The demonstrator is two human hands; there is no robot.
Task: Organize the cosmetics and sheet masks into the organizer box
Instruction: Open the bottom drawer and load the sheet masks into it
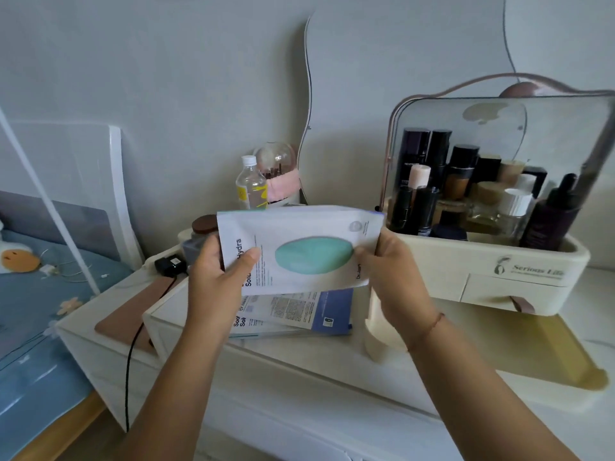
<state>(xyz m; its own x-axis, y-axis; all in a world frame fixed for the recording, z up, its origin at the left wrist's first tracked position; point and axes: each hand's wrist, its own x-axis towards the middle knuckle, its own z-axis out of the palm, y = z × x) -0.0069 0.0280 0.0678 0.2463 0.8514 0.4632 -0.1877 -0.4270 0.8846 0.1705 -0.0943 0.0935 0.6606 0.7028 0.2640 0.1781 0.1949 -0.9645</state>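
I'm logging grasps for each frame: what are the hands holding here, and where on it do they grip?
Both hold one sheet mask packet by its short ends: the left hand pinches the end with the printed name, the right hand the opposite end.

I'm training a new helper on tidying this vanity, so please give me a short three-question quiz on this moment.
1. True or false: both hands hold the sheet mask.
2. Where do more sheet masks lie? A) in the pulled-out drawer B) on the bed
3. What fills the organizer box top compartment?

Key: 1. True: left hand, right hand. 2. A. 3. Cosmetic bottles.
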